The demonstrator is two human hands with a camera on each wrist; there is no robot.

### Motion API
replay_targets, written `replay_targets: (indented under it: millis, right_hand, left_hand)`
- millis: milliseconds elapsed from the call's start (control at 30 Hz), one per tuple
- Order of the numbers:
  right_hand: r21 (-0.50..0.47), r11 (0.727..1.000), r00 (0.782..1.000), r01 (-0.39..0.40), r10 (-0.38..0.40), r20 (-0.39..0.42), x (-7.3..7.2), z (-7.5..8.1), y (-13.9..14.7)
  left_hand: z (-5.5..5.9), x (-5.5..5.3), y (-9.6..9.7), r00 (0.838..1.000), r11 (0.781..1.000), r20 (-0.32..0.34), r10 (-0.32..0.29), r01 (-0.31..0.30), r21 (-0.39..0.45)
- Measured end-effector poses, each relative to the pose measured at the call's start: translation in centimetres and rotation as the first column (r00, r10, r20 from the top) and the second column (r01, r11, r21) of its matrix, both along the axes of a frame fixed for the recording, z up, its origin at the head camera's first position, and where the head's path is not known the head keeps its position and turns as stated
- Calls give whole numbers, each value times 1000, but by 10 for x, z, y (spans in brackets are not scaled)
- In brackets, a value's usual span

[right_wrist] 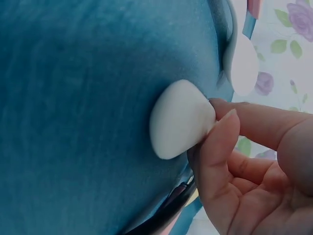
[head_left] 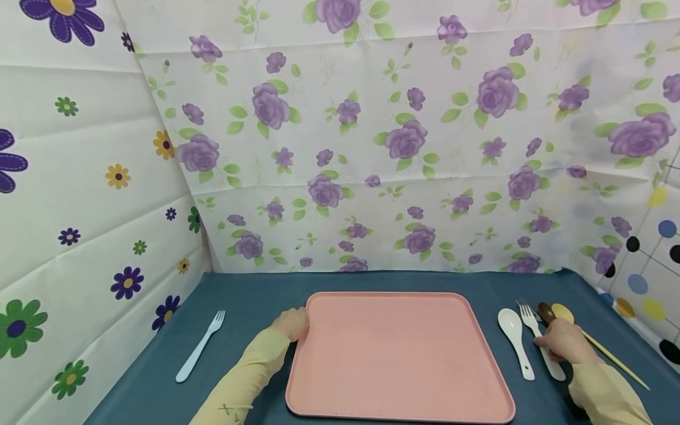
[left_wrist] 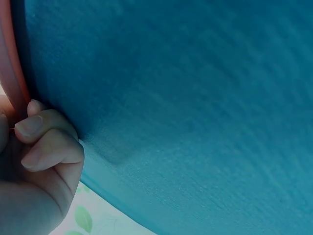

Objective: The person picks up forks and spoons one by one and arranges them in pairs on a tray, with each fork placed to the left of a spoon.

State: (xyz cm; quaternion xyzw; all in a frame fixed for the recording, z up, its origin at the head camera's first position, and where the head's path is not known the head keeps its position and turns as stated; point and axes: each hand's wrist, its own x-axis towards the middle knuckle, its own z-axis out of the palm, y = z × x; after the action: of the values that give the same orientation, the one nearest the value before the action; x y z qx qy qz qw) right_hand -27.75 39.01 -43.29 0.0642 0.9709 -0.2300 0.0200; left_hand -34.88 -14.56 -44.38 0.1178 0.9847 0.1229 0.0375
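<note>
A pink rectangular tray (head_left: pixel 398 354) lies on the table, and my left hand (head_left: pixel 292 323) grips its left edge near the far corner. Seen from the left wrist, the curled fingers (left_wrist: pixel 54 147) are at the tray's rim (left_wrist: pixel 12 63). At the right, my right hand (head_left: pixel 569 341) pinches a white fork (head_left: pixel 531 320) by its handle, tines pointing away from me. The fork's broad handle end (right_wrist: pixel 181 120) stands out from between thumb and finger in the right wrist view. Just left of that fork lies a white spoon (head_left: pixel 512 333).
Another pale fork (head_left: pixel 200 348) lies left of the tray. Beyond the right hand are a brown utensil end (head_left: pixel 545 311), a yellow round-ended utensil (head_left: pixel 563 311) and a thin yellow stick (head_left: pixel 616 359). Flowered sheets (head_left: pixel 340 147) hang behind the blue-covered table (head_left: pixel 249 289).
</note>
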Motion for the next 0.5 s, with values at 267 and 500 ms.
replay_targets:
  millis: [267, 500]
  right_hand:
    - [64, 997, 999, -32, 33, -16, -3, 2, -2]
    - [42, 999, 1000, -25, 25, -10, -5, -1, 1]
  left_hand:
    - [-2, 0, 1, 1000, 1000, -23, -1, 1, -1]
    - [-1, -1, 2, 1000, 1000, 5, 21, -21, 2]
